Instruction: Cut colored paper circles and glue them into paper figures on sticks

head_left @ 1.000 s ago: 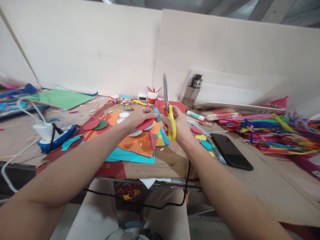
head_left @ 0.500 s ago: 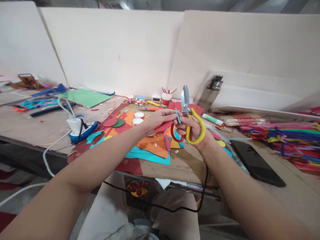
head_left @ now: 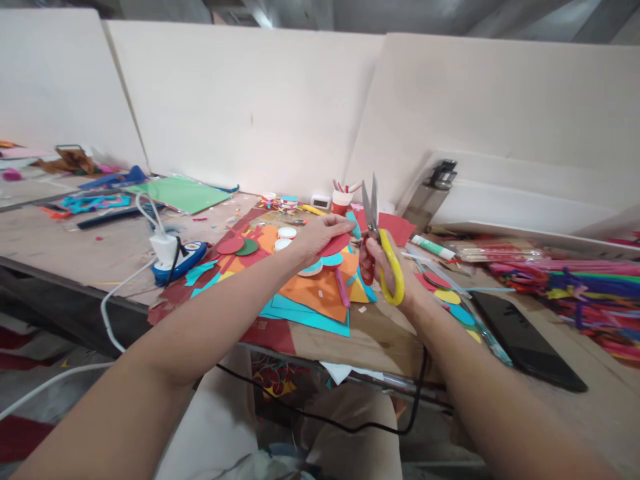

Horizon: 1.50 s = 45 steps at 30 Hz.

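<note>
My left hand (head_left: 320, 236) pinches a small turquoise paper strip (head_left: 354, 226) at its fingertips, and a rounded red paper piece (head_left: 335, 247) lies under the same fingers. In my right hand (head_left: 374, 257) are scissors (head_left: 393, 272) with a yellow and a red handle loop. Their blades point up and stand slightly apart, just right of the strip. Below the hands, turquoise discs (head_left: 332, 259) and orange paper (head_left: 315, 293) lie on the table. A pink pen-like tool (head_left: 343, 288) rests on the orange paper.
A blue power strip (head_left: 180, 262) with a white plug sits at left, near green sheets (head_left: 187, 193). White-lidded pots (head_left: 287, 233) and a cup of pens (head_left: 342, 199) stand behind. At right lie a glue stick (head_left: 433, 247), a black phone (head_left: 525, 339) and pipe cleaners (head_left: 575, 293).
The scissors' blades have gone from nearly closed to parted. My right fingers have drawn back from the left fingertips and wrapped round the handles. The view has shifted slightly.
</note>
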Tool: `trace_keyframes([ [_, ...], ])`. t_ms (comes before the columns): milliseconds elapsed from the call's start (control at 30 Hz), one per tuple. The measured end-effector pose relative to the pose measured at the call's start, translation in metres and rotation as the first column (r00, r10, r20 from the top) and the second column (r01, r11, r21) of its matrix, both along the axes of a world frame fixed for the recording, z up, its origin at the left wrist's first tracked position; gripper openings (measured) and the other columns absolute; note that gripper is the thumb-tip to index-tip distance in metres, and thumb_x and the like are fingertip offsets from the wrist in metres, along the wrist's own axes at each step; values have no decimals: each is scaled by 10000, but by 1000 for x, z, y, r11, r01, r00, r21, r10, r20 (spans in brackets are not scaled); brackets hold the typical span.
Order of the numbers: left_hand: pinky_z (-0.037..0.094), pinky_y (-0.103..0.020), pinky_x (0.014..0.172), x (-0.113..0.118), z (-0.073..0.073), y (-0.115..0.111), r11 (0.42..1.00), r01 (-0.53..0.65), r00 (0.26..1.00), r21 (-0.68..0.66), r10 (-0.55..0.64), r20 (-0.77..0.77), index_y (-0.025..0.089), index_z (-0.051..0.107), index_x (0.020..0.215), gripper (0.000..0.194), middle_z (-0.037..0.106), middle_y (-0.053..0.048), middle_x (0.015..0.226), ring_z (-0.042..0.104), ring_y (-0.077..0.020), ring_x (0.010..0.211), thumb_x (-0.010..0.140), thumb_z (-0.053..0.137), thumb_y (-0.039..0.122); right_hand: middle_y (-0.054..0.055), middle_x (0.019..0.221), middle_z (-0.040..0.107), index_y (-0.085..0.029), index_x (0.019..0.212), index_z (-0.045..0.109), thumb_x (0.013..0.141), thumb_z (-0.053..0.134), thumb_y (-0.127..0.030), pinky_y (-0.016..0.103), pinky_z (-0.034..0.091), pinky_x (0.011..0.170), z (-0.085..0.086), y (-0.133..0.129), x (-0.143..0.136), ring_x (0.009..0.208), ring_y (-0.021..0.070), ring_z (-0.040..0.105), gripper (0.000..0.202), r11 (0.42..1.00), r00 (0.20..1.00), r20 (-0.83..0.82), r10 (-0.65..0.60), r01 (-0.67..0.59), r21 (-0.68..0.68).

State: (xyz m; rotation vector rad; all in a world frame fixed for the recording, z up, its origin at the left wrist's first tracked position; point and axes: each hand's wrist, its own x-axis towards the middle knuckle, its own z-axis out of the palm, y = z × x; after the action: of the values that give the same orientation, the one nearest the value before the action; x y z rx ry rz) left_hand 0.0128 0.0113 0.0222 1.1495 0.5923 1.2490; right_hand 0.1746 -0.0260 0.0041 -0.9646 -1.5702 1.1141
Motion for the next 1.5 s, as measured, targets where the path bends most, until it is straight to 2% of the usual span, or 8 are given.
trace_keyframes([
  [133,338,-158,486,-7,10,0,994,-106,994,-36,106,-9,105,624,670,182,522,44,524,427,-19,456,808,693,200,-77,658,461,-245,884,431,847,536,-644,197,324,353,3,-7,3,406,56,406,414,1000,993,121,-17,14,26],
  [267,311,-152,458,-13,18,0,992,-126,992,-27,126,-3,108,600,630,240,412,65,418,382,-21,403,868,597,139,-77,621,441,-243,904,446,860,517,-633,200,331,348,10,-15,2,397,62,398,399,1000,980,201,4,-6,7],
  [433,282,-151,426,-17,22,1,988,-143,990,-52,142,-18,111,588,626,224,485,49,451,355,-12,378,843,621,155,-78,597,428,-240,871,431,855,528,-622,194,316,344,18,-21,1,386,59,390,394,999,965,261,2,11,-46],
  [633,288,-155,441,-17,23,0,986,-157,987,-47,155,-45,108,609,628,201,403,67,417,352,-21,387,825,623,147,-84,593,410,-233,866,438,856,539,-605,184,304,338,17,-21,1,382,50,380,385,1000,955,295,12,-6,-22],
  [767,291,-163,448,-16,21,1,984,-176,983,-28,174,-55,111,595,619,220,410,61,425,353,-28,404,836,594,150,-86,593,407,-231,906,464,857,538,-604,180,301,334,16,-21,1,375,47,373,383,1000,954,300,14,-7,-26],
  [900,282,-170,449,-17,19,3,983,-182,982,-5,182,-53,124,566,608,215,458,56,466,348,-23,417,806,634,177,-85,596,403,-230,924,472,859,537,-608,176,296,330,17,-22,2,375,46,366,388,999,955,295,18,-10,-31],
  [1233,298,-184,458,-16,23,-1,977,-210,974,-28,207,-89,142,561,583,261,469,53,466,400,-36,449,699,769,246,-91,568,401,-223,904,478,852,552,-604,166,293,330,19,-24,0,376,43,349,392,1000,964,265,10,-8,-10],
  [1500,303,-175,456,-18,20,3,988,-157,987,-8,157,-47,126,597,590,229,495,41,484,383,-24,435,767,710,217,-89,556,409,-227,994,543,837,586,-580,165,296,303,16,-24,1,350,48,349,389,1000,965,262,-4,7,-11],
])
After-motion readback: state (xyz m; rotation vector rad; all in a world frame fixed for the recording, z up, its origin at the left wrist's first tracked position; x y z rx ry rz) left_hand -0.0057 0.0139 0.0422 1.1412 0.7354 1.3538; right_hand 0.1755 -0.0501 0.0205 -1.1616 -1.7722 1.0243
